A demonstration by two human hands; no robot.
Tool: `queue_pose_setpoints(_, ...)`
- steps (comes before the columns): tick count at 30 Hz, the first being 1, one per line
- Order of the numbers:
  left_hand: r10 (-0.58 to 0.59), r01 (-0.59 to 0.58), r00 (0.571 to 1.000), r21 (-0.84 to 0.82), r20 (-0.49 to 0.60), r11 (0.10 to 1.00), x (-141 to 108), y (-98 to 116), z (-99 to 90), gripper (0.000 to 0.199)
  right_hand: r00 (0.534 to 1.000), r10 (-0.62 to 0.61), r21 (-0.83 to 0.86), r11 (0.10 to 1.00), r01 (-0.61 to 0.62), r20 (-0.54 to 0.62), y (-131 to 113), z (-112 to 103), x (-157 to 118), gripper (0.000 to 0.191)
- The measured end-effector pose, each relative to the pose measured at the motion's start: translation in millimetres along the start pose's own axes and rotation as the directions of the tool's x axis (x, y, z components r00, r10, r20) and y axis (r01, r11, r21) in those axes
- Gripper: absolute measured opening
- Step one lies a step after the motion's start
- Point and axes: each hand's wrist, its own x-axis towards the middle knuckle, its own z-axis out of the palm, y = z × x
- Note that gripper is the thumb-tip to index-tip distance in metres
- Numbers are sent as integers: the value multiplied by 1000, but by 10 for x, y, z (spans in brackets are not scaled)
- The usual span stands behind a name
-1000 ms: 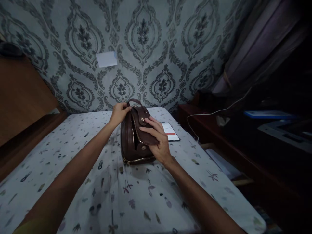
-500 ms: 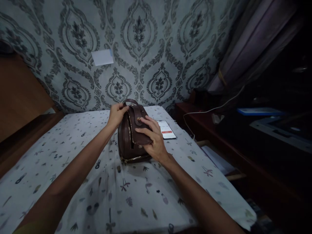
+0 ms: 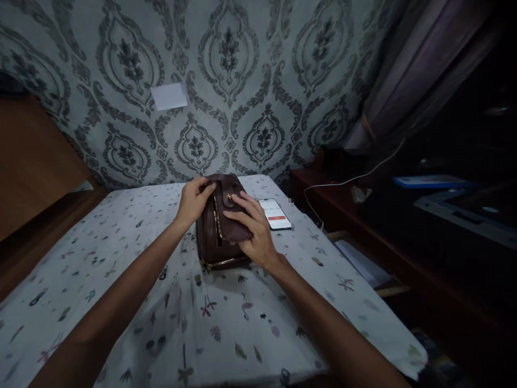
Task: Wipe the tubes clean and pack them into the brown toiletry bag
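A dark brown handbag (image 3: pixel 207 237) stands on the patterned sheet, with a gold zipper along its front flap and another near its base. The front zipper is partly open, showing a dark gap. My left hand (image 3: pixel 193 200) is closed in a pinch at the upper left end of this zipper; the pull itself is hidden by the fingers. Across the flap, my right hand (image 3: pixel 256 231) lies with fingers stretched and spread, pressing on the bag's right side. Its fingertips are close to a small gold clasp (image 3: pixel 229 197).
A phone (image 3: pixel 276 214) with a lit screen lies right of the bag. The sheet (image 3: pixel 161 334) covers the surface up to the patterned wall. A white cable (image 3: pixel 343 185) runs over the dark red furniture (image 3: pixel 335 215) on the right. At the left is a brown wooden panel (image 3: pixel 36 161).
The bag's top handle, raised before, no longer shows above the bag. My left hand has moved slightly down along with the bag's top. My right hand stays on the flap.
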Motion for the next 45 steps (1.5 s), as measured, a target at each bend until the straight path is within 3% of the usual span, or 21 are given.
queue_pose_setpoints(4, 12, -19, 993, 64, 117, 998, 136, 75, -27, 25, 980, 143, 30, 990, -140, -141, -70, 39, -74, 57)
queue_pose_setpoints(7, 48, -54, 976, 20, 212, 998, 291, 192, 27, 34, 972, 158, 24, 987, -156, -173, -82, 63, -138, 61)
queue_pose_setpoints(11, 8, 18, 880, -50, 475, 999, 422, 318, 104, 40, 981, 134, 9, 991, -134, -144, -65, 66, -182, 60)
queue_pose_setpoints(13, -19, 56, 844, -53, 536, 997, 444, 338, 107, 38, 983, 120, 5, 993, -121, -141, -58, 62, -184, 60)
queue_pose_setpoints(17, -93, 122, 811, -11, 578, 993, 465, 349, 74, 39, 986, 102, -3, 995, -104, -132, -49, 50, -174, 58)
queue_pose_setpoints(22, -124, 119, 763, 50, 634, 992, 518, 452, 43, 45, 991, 89, -10, 996, -90, -102, -37, 28, -165, 56)
queue_pose_setpoints(25, -147, 116, 727, 90, 671, 989, 544, 513, 37, 50, 978, 174, 13, 985, -174, -111, -10, 37, -161, 62)
queue_pose_setpoints(29, -160, 95, 713, 131, 683, 987, 564, 548, 32, 50, 942, 313, 77, 949, -305, -119, 53, 32, -148, 69)
queue_pose_setpoints(34, -206, 121, 691, 170, 692, 978, 593, 579, 31, 46, 954, 296, 140, 947, -289, -37, 93, -86, -141, 54)
queue_pose_setpoints(36, -216, 111, 704, 196, 677, 974, 603, 574, 61, 41, 959, 283, 152, 949, -276, -30, 89, -115, -150, 54)
queue_pose_setpoints(37, -209, 82, 732, 221, 649, 972, 604, 566, 86, 36, 961, 275, 151, 951, -268, -26, 86, -116, -159, 54)
queue_pose_setpoints(40, -141, -58, 873, 387, 466, 920, 584, 539, 193, 27, 963, 270, 119, 956, -267, -10, 81, -78, -199, 55)
queue_pose_setpoints(42, -89, -88, 939, 482, 333, 872, 558, 526, 269, 32, 959, 282, 96, 955, -281, -3, 83, -43, -228, 56)
queue_pose_setpoints(45, -80, -40, 969, 466, 235, 884, 521, 513, 343, 38, 962, 275, 84, 958, -274, 0, 91, -14, -254, 59)
